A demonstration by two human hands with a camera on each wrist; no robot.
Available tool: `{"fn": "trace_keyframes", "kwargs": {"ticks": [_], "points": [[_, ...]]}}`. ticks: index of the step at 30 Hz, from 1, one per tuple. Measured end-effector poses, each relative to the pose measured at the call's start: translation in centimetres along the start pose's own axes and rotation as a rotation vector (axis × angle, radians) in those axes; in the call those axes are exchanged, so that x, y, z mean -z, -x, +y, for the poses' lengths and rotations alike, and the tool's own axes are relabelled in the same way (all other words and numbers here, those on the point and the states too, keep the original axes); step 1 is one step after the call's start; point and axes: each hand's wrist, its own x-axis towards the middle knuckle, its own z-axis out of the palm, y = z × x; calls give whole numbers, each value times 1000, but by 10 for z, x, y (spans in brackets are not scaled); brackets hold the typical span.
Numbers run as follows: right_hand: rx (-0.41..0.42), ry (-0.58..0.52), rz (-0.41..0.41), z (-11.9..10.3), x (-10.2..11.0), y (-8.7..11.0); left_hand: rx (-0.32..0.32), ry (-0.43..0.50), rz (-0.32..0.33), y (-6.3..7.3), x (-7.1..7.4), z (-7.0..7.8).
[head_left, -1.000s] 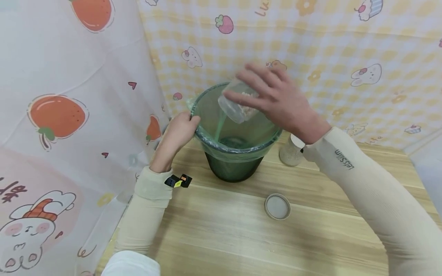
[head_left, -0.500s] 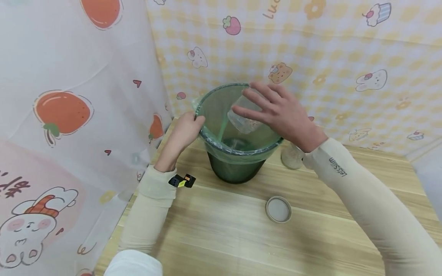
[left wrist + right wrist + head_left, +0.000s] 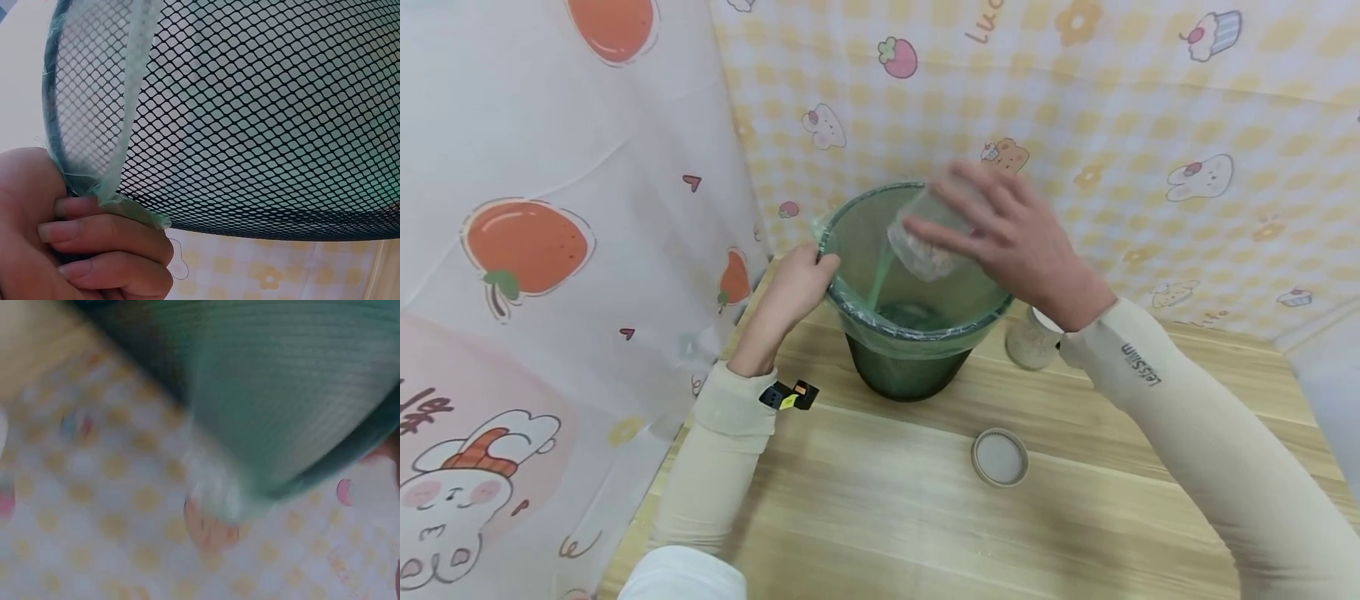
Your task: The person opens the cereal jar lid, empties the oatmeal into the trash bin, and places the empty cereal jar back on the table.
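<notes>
A dark mesh wastebasket (image 3: 910, 373) lined with a thin green plastic bag (image 3: 857, 237) stands on the table. My left hand (image 3: 790, 287) grips its rim at the left; in the left wrist view the fingers (image 3: 115, 234) curl over the rim and the bag's edge. Above the basket's mouth, my right hand (image 3: 1026, 237) holds a clear plastic jar (image 3: 925, 250) tipped with its mouth down and to the left. Pale bits show inside the jar, blurred. The right wrist view is smeared by motion and shows mostly the basket's lined side (image 3: 294, 394).
A round lid (image 3: 1000, 457) lies on the table (image 3: 865, 508) in front of the basket. Right of the basket stands another clear jar (image 3: 1030, 342) with a white lid and pale contents. Printed curtains (image 3: 1120, 108) hang close behind and at the left.
The right hand and tipped jar dipped lower into the basket's mouth, then rose slightly and are blurred now. The left hand keeps its grip on the rim.
</notes>
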Motion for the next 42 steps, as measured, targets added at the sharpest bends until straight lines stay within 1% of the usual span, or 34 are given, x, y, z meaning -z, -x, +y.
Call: {"fn": "trace_keyframes", "kwargs": {"ticks": [3, 4, 5, 7, 10, 13, 14, 16, 18, 20, 21, 22, 24, 27, 28, 29, 32, 36, 38, 39, 40, 41, 42], "points": [[71, 14, -181, 1, -2, 9, 6, 1, -6, 0, 0, 0], [69, 15, -202, 2, -2, 10, 7, 4, -9, 0, 0, 1], [50, 4, -204, 3, -3, 11, 7, 7, -11, 0, 0, 1], [20, -24, -177, 5, -5, 12, 8, 16, -12, 1, 1, 1], [27, -8, -153, 5, -6, 14, 10, 21, -11, 1, 1, 1], [26, -24, -146, 6, -2, 13, 7, 20, -13, 1, 0, 1], [14, -40, -131, 7, 1, 11, 5, 20, -14, 0, 0, 2], [-15, -65, -76, 13, 8, 4, -1, 25, -13, -1, -1, 2], [-60, -73, 20, 17, 15, -4, -3, 30, -14, -2, -1, 2], [-105, -76, 130, 19, 16, -11, -4, 27, -10, -3, 0, 2], [-118, -85, 160, 18, 15, -12, -2, 23, -10, -3, 1, 2], [-110, -109, 161, 16, 13, -11, 0, 13, -11, -3, 2, 2], [-73, -129, 98, 11, 6, -6, 11, -16, -7, -3, 5, 1], [-10, -145, -72, 4, -5, 5, 26, -51, -12, -3, 8, 1], [7, -144, -113, 3, -7, 9, 28, -56, -14, -3, 8, 2], [9, -130, -128, 3, -9, 12, 27, -57, -13, -4, 8, 3], [-1, -112, -143, 6, -10, 17, 15, -48, -11, -7, 5, 5], [16, -102, -173, 9, -6, 19, 20, -30, -13, -8, 1, 7], [28, -124, -160, 12, 1, 16, 28, -20, -23, -6, -2, 7], [23, -133, -134, 15, 6, 12, 31, -16, -27, -6, -3, 8], [11, -134, -81, 17, 12, 7, 32, -14, -32, -5, -3, 9], [-8, -119, -9, 19, 18, 1, 32, -14, -36, -5, -3, 9], [-40, -107, 82, 22, 25, -6, 30, -14, -41, -5, -3, 10]]}}
